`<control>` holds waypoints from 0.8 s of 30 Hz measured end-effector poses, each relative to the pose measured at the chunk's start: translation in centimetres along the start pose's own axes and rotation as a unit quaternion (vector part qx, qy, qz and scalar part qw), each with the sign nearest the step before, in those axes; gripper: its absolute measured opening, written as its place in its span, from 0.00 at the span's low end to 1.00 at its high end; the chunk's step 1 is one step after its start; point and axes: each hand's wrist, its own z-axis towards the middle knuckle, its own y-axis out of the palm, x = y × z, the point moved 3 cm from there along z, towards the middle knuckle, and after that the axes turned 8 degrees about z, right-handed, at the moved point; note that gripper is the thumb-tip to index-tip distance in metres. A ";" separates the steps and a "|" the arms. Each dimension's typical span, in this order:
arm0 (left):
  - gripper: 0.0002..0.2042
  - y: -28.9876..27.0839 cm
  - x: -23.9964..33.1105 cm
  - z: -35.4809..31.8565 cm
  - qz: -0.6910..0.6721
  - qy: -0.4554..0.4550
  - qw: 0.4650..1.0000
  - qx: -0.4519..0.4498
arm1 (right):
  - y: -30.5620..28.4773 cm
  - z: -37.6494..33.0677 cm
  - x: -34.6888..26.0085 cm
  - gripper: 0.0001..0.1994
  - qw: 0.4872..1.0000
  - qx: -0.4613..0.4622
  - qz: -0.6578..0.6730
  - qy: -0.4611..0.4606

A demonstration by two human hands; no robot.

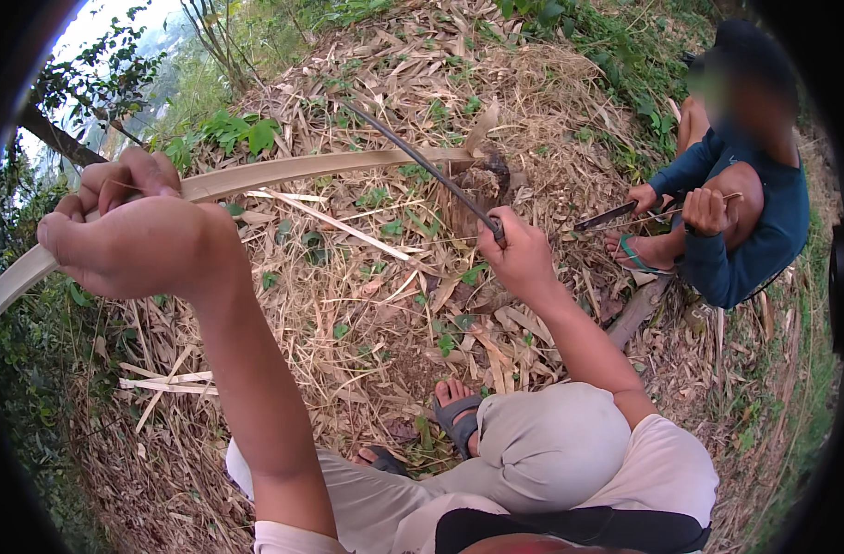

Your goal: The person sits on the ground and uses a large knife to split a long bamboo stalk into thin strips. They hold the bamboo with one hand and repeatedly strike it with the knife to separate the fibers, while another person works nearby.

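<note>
Head view | our left hand is closed tight on the near-left end of the long bamboo strip, keeping it up off the ground | our right hand holds the long knife, its tip at the strip's far end, ready to cut | another person squats far right with their own blade.

The single head view looks steeply down from the person's own head, close over raised forearms and bent knees to leaf-littered ground. It faces forward up a slope, with a squatting co-worker at upper right. The fisheye rim bends edges; beyond the trees, probably sky.
</note>
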 end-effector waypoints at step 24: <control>0.15 -2.2 -1.6 0.1 0.007 -0.047 0.998 0.028 | 0.1 0.1 2.4 0.11 0.983 0.000 -0.157 -0.097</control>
